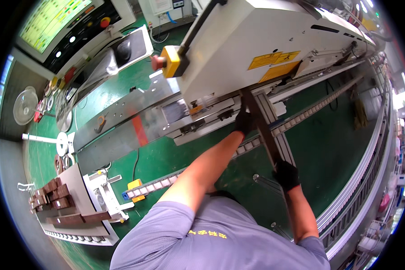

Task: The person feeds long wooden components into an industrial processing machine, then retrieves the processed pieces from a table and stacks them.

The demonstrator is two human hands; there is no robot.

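A long, narrow dark brown board (262,123) runs from the white machine's lower edge back toward my right side, lying along a pale metal rail. My left hand (244,121), in a black glove, is at the board's left edge close to the machine and holds it there; its dark fingers partly blend with the board. Nearer to me, my right hand (286,174), also black-gloved, grips the same board, fingers closed round it. The board's far end meets the white machine (238,49) under its cover. My right forearm partly hides its near end.
A yellow box with a red stop button (170,61) juts from the machine. At the left, a metal worktable (117,117) adjoins it. Brown board pieces (54,195) are stacked on a lower-left stand. A roller strip (301,118) crosses beneath the board; a conveyor (369,173) curves along the right.
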